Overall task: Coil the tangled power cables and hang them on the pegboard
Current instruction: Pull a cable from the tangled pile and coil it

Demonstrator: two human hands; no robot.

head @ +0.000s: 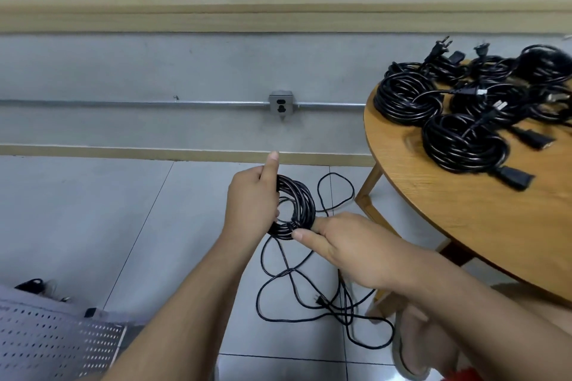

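Black, rubber-sheathed power cable, partly wound into a small coil, is held in the air above a grey tiled floor. The coil's left side is gripped by the left hand, thumb raised, and its lower edge is pinched between thumb and fingers of the right hand. Below, a loose tail of cable is spread in crossing loops on the floor, with a plug among them. The cable is judged light, pliant and springy, with a smooth skin, so the turns are best clasped all together across the bundle or they may spring apart. Finished coils are piled on a round wooden table to the right. A perforated pegboard is seen at lower left, well apart from the hands
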